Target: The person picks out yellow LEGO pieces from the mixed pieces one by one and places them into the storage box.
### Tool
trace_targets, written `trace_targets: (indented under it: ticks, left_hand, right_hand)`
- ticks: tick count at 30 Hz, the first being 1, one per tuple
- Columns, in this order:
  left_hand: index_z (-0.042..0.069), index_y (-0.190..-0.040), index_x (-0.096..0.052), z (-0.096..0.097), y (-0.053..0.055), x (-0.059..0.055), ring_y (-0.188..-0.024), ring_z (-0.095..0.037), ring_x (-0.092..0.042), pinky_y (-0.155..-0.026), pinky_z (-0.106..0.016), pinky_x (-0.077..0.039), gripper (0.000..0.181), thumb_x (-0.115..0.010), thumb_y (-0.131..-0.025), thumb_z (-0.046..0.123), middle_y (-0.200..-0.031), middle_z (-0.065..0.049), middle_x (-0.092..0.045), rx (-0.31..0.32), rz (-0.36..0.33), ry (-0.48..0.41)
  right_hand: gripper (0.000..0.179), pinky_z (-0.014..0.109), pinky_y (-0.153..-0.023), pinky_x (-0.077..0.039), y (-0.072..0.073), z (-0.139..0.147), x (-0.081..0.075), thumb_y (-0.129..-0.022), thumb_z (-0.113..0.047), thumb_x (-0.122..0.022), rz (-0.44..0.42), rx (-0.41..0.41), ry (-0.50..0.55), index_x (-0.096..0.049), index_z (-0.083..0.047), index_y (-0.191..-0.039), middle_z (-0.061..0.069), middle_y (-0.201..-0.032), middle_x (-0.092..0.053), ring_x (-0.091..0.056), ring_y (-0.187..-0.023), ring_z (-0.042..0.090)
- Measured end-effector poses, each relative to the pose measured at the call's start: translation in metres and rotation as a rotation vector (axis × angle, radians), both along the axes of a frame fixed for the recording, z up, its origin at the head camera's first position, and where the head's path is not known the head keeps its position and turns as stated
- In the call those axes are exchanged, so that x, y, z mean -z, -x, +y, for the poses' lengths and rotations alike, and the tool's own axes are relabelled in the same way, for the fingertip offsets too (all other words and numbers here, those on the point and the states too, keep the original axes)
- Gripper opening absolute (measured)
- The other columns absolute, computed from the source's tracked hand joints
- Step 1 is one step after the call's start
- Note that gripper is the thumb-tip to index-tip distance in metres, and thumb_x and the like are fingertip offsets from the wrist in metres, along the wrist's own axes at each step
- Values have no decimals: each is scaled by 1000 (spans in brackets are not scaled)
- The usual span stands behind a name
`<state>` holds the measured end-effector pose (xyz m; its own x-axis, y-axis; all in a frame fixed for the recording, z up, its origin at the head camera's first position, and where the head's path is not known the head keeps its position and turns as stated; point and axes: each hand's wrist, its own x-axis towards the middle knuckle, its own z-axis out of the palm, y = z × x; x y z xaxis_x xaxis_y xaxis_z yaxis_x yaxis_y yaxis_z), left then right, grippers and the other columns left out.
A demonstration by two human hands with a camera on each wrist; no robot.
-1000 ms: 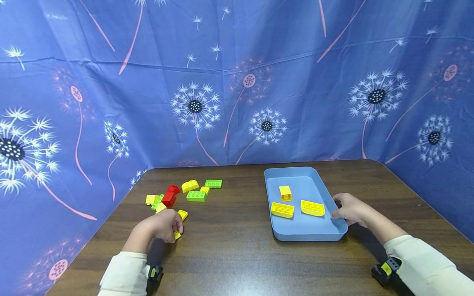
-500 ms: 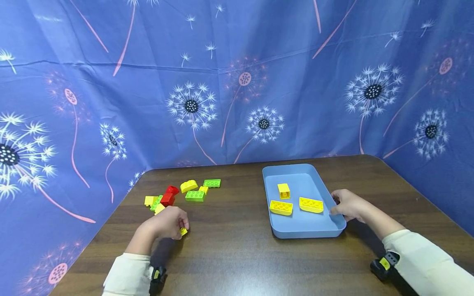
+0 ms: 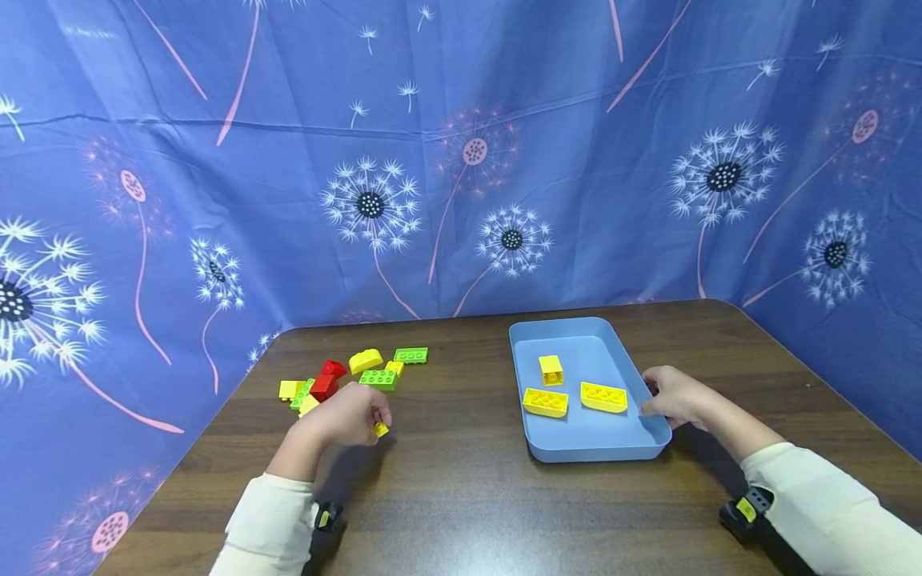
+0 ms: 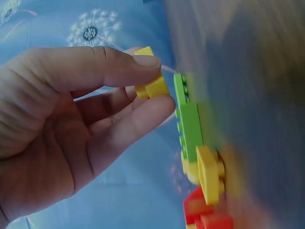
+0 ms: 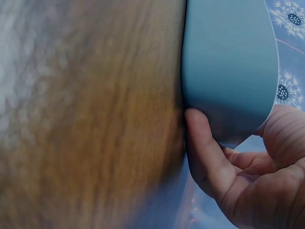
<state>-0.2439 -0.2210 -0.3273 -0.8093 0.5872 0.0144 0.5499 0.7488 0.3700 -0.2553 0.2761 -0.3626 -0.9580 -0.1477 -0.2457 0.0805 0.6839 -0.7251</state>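
Observation:
Between thumb and fingertips, my left hand (image 3: 349, 416) pinches a small yellow toy building brick (image 4: 156, 87). The hand is beside the loose bricks on the left side of the table. On the right, my right hand (image 3: 680, 396) grips the near right side of a shallow blue tray (image 3: 576, 342), thumb over the rim and fingers at the outer wall. Inside the tray lie a yellow block (image 3: 551, 370) and two longer yellow bricks, one at left (image 3: 545, 403) and a second brick (image 3: 603, 398) at right.
Several bricks lie loose at the left: a green brick (image 3: 378, 380), a flat green brick (image 3: 411, 355), a yellow curved brick (image 3: 366, 360), a red brick (image 3: 324, 388) and others partly behind the left hand. A blue dandelion-print cloth (image 3: 461, 200) hangs behind the brown table (image 3: 461, 496).
Holding the small yellow brick, my left hand has moved right and farther from me. My right hand keeps its grip on the tray, and the whole head view has shifted slightly.

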Motion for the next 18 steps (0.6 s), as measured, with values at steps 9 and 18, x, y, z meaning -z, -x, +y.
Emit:
trace_targets:
  ticks: [9, 18]
  left_hand:
    - [7, -79, -70, 35, 18, -7, -64, -7, -52, -59, -23, -48, 23, -72, -67, -13, -73, 3, -63, 103, 76, 4]
    - [8, -80, -69, 69, 29, -17, -63, -8, -50, -58, -23, -46, 20, -68, -69, -9, -70, 3, -61, 153, 143, 15]
  right_hand:
    - [52, 45, -64, -58, -1, -1, 1, -80, 4, -68, 0, 6, 5, -42, 22, -121, 26, -100, -55, -64, -85, 30]
    - [53, 44, -65, -58, -1, -1, -1, -82, 2, -68, -11, 13, -18, -42, 21, -124, 27, -103, -55, -63, -90, 33]
